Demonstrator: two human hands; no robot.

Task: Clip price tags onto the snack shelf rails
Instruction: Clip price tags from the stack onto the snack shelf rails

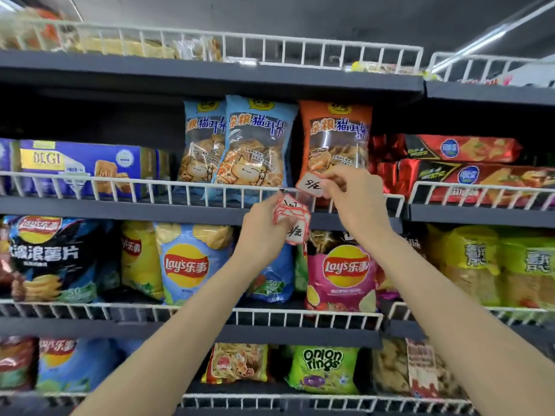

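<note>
while right hand (350, 193) pinches price tag (310, 185) (handwritten), left hand (264, 229) grips tag stack (292, 219)

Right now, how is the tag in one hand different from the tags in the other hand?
The right hand pinches one single price tag up at the white wire rail, in front of the orange snack bag. The left hand holds a bunched stack of tags lower, below that rail. The single tag lies nearly flat to the camera; the stack's tags overlap at angles. Both are white with red borders and handwritten marks.
</note>
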